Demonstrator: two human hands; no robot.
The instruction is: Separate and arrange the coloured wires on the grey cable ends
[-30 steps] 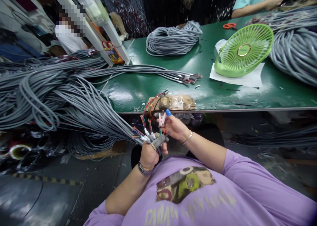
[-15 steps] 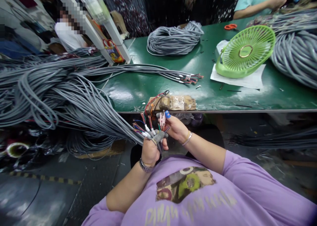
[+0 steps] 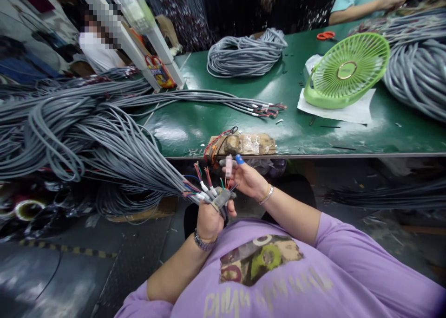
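My left hand [image 3: 210,220] is closed around several grey cables [image 3: 167,169], a grey cover on its thumb pressing over them. Above that grip, stripped cable ends fan out with white bands and thin coloured wires [image 3: 208,175]. Beside the fanned wires is my right hand [image 3: 252,181], its thumb in a blue cover and held apart from a blurred pinkish piece, seemingly a wrapped fingertip. A few orange and green wires stand between the two hands, just under the pinkish piece.
A wooden block [image 3: 256,144] with red and black wires sits at the edge of the green bench [image 3: 195,127]. Beyond are a cable coil [image 3: 244,55], a green fan [image 3: 346,72] and orange-handled scissors [image 3: 325,35]. Two other people are at the back.
My right thumb has moved slightly away from the pinkish piece. The wire ends in my left hand have tilted a little to the left.
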